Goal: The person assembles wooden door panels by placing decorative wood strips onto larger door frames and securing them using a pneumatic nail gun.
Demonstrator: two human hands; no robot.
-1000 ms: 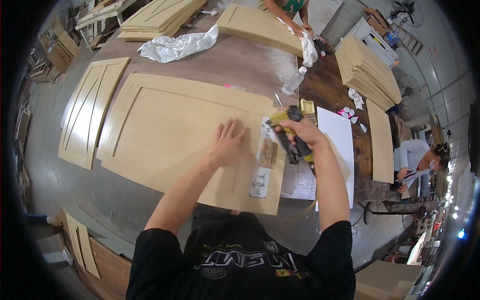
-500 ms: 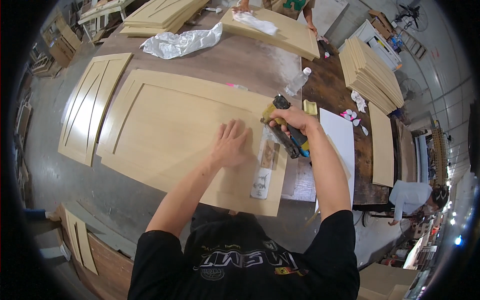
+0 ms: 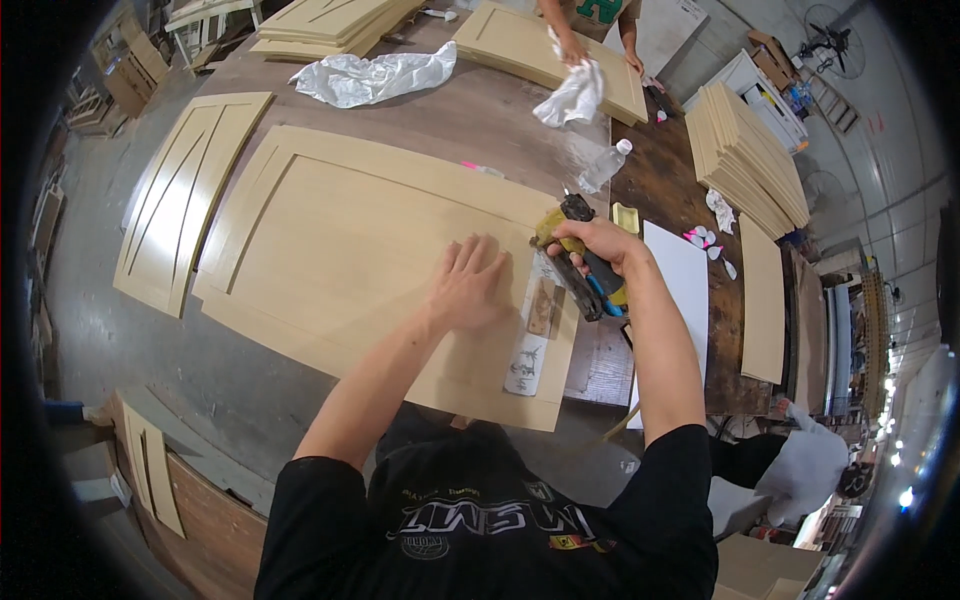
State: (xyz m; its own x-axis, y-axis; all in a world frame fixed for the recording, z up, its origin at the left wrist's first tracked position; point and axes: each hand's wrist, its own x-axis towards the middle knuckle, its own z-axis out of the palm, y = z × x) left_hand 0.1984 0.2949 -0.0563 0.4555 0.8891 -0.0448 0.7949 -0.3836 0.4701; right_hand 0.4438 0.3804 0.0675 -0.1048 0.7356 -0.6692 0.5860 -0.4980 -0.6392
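My left hand (image 3: 468, 283) lies flat on a large beige cabinet door panel (image 3: 345, 245), its fingers spread. The panel has a raised frame around a recessed middle. My right hand (image 3: 598, 245) is wrapped around the grip of a yellow and black nail gun (image 3: 582, 285) with a blue part. The nail gun is over the panel's right end, where its nose is partly hidden. Beneath and beside it, a narrow white strip (image 3: 524, 362) lies along the panel's right rail, with a small wooden block (image 3: 543, 306) on it.
A clear plastic bottle (image 3: 606, 166) and a white sheet (image 3: 672, 290) are to the right. Crumpled white plastic (image 3: 375, 77) lies beyond the panel. Stacked panels (image 3: 745, 155) stand at right. Across the table, a co-worker's hand (image 3: 572, 48) holds a white cloth (image 3: 575, 95) over another panel.
My hands keep their places, with the nail gun slightly turned. The co-worker's white cloth has moved right and toward me, off the panel's near edge. The person at far right has shifted lower.
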